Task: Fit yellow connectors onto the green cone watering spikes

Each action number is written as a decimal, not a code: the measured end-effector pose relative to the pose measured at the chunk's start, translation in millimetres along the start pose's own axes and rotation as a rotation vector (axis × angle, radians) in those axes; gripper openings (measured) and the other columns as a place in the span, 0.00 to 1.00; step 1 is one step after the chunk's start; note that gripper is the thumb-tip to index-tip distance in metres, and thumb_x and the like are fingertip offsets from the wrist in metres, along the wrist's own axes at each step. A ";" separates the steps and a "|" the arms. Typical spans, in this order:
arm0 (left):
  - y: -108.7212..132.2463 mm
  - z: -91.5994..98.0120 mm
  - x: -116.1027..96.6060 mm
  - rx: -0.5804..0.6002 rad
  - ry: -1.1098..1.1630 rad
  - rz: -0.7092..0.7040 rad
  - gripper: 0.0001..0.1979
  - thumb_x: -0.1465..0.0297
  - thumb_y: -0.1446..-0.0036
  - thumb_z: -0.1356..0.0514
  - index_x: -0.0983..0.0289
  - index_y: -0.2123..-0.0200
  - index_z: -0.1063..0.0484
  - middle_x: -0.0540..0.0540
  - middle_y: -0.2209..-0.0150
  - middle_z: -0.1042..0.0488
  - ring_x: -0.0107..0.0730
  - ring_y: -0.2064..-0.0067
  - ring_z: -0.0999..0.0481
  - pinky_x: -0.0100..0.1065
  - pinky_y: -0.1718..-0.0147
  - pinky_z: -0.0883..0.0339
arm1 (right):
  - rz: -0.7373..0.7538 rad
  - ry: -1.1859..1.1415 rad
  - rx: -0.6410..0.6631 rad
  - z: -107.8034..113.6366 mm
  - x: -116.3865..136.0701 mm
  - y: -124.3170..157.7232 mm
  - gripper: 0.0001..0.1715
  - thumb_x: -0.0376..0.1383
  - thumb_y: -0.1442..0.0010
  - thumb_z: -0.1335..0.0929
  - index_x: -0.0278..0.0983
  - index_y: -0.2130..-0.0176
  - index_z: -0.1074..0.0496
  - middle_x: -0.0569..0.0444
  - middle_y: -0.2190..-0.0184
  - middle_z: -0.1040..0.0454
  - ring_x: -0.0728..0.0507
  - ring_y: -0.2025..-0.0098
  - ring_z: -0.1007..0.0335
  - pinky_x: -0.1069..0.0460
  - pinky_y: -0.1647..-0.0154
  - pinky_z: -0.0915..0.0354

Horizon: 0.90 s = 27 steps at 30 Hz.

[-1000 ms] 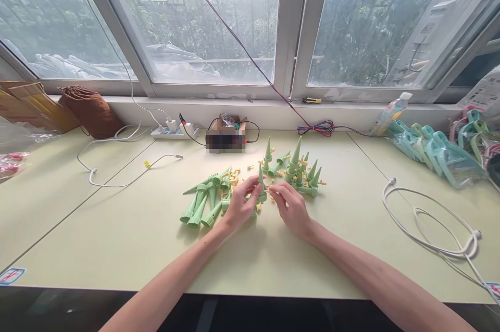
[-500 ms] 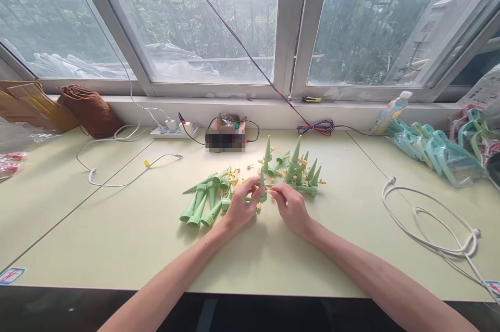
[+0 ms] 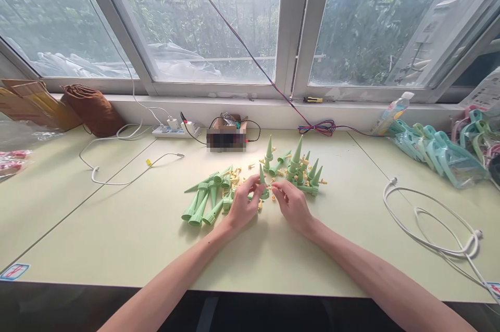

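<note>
My left hand (image 3: 247, 201) is closed around a green plastic watering spike (image 3: 262, 176), which stands point up between thumb and fingers. My right hand (image 3: 291, 202) pinches a small yellow valve piece (image 3: 270, 187) at the spike's right side; whether it sits in the spike is hidden by the fingers. Left of my hands lies a heap of green cone spikes (image 3: 199, 209). Beyond my right hand, several green spikes with yellow pieces (image 3: 297, 160) stand or lie in a group. Loose small yellow parts (image 3: 235, 175) are scattered behind my left hand.
A power strip (image 3: 175, 132) and a small box (image 3: 226, 139) stand along the back wall. White cables lie at left (image 3: 117, 184) and right (image 3: 429, 246). Bagged teal clips (image 3: 441, 152) and a bottle (image 3: 394, 112) are at the right. A brown pouch (image 3: 91, 111) sits back left.
My hands keep nearly the same hold on the green spike and yellow piece. The whole view has shifted slightly; the objects on the table stay where they were.
</note>
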<state>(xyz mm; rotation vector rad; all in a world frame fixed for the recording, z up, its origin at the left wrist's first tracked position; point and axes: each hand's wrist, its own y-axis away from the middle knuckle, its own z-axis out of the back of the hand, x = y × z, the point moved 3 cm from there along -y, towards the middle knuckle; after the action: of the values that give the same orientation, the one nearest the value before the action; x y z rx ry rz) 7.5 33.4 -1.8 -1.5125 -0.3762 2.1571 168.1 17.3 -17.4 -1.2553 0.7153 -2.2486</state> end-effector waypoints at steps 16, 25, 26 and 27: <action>-1.3 0.8 1.1 -0.077 0.221 0.191 0.19 0.59 0.37 0.41 0.64 0.49 0.27 0.53 0.68 0.27 0.28 0.69 0.27 0.26 0.76 0.33 | 0.089 -0.055 0.042 0.1 -2.3 0.6 0.14 0.36 0.30 0.37 0.40 0.46 0.31 0.51 0.63 0.25 0.47 0.69 0.28 0.53 0.72 0.30; -1.3 0.4 4.8 -0.051 0.246 0.207 0.19 0.59 0.38 0.41 0.65 0.50 0.27 0.48 0.75 0.35 0.22 0.77 0.40 0.24 0.82 0.43 | 0.146 0.005 0.021 0.1 -2.7 2.2 0.12 0.37 0.30 0.37 0.40 0.49 0.29 0.51 0.65 0.23 0.47 0.70 0.27 0.53 0.72 0.29; -1.6 0.6 4.5 -0.041 0.244 0.199 0.19 0.59 0.37 0.41 0.65 0.49 0.27 0.48 0.75 0.36 0.22 0.77 0.40 0.24 0.82 0.43 | 0.148 0.011 0.020 0.3 -2.9 2.2 0.12 0.37 0.30 0.36 0.39 0.49 0.29 0.51 0.65 0.23 0.47 0.70 0.26 0.53 0.72 0.30; -1.9 0.9 4.1 -0.032 0.239 0.189 0.19 0.59 0.37 0.41 0.65 0.49 0.27 0.48 0.75 0.36 0.22 0.77 0.40 0.24 0.82 0.43 | 0.149 0.015 0.021 0.5 -3.0 2.3 0.12 0.38 0.30 0.36 0.39 0.50 0.29 0.51 0.65 0.23 0.46 0.70 0.26 0.53 0.72 0.30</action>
<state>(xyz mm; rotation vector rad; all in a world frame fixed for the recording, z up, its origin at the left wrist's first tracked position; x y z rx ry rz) 6.0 37.2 -3.9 -1.8653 -0.1930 2.0836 170.3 17.3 -20.5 -1.1375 0.7628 -2.1415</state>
